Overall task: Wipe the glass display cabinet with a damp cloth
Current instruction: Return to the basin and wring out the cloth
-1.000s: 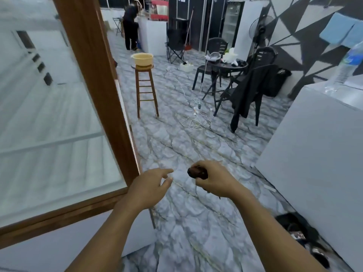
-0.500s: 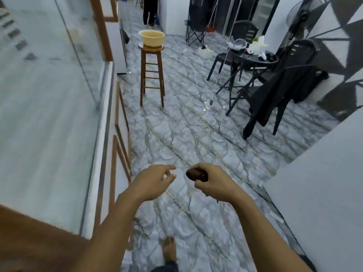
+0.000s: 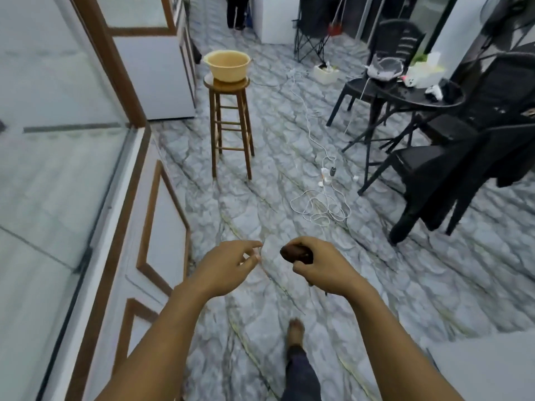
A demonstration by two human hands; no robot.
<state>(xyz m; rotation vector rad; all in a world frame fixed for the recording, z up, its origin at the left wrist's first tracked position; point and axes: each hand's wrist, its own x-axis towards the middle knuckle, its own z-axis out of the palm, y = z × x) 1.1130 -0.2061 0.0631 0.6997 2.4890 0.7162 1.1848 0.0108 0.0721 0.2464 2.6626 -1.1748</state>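
right hand (image 3: 324, 264) fingers clenched round dark wadded cloth (image 3: 292, 252); left hand (image 3: 224, 266) fingers loosely spread, empty.

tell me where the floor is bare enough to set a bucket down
Bare floor lies between the stool and the hands, and along the cabinet base. Crowded: the cable tangle right of that, then the chairs and table. The stool top holds a basin.

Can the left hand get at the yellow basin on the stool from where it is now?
Probably not yet. The left hand hangs open well short of the yellow basin on the stool; bare floor lies between, so nothing blocks stepping closer.
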